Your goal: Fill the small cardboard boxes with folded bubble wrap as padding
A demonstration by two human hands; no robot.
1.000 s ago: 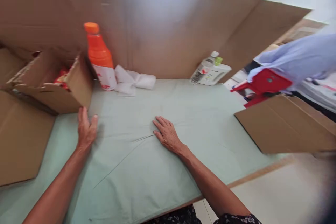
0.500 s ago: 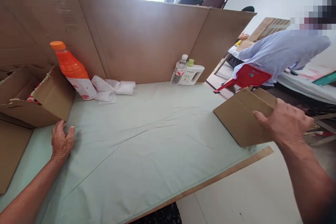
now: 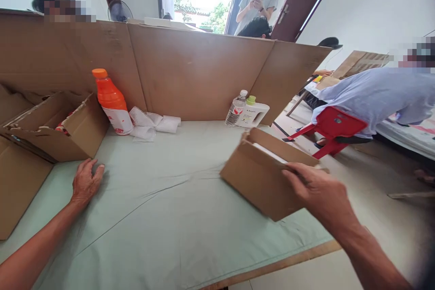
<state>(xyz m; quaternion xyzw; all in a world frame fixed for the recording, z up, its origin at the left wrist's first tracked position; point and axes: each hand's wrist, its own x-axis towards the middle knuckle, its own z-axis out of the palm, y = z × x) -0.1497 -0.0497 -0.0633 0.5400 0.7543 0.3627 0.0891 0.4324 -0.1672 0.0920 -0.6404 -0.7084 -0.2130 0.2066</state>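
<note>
Cardboard, folded flat — the box [image 3: 263, 176] hung over the cloth's [image 3: 176, 217] right side, pinched at its near edge by the right hand [image 3: 317, 192]. It looked light, fairly stiff (edges grip best). Left hand [image 3: 84, 183] lay flat, empty.

No wording can be read. The orange bottle [image 3: 112, 102] has red print on its white label, the water bottle [image 3: 237, 108] a red-and-white label, and the white jug [image 3: 253, 114] small dark print, all too small to make out.
</note>
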